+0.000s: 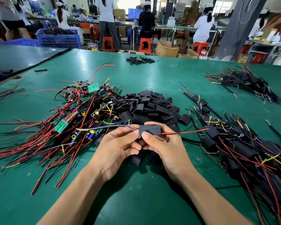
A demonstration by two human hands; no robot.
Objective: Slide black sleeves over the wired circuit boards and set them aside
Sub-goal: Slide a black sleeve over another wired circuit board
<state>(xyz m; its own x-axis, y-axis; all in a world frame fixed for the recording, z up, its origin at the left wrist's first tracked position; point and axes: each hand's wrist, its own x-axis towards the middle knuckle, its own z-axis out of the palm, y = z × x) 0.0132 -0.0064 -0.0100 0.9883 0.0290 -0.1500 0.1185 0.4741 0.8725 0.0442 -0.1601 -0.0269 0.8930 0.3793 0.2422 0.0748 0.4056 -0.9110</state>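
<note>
Sleeve in left hand, right hand, between board heap, sleeved heap.

Bright workshop; green table; orange stools; blue crates.

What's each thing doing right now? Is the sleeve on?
Sleeve: on, wires poke out both ends.
Left hand: holds sleeve's left end.
Right hand: pinches sleeve.
Bare boards: tangled heap, left.
Empty sleeves: heaped, middle.
Done pile: sleeved, lying right.
</note>
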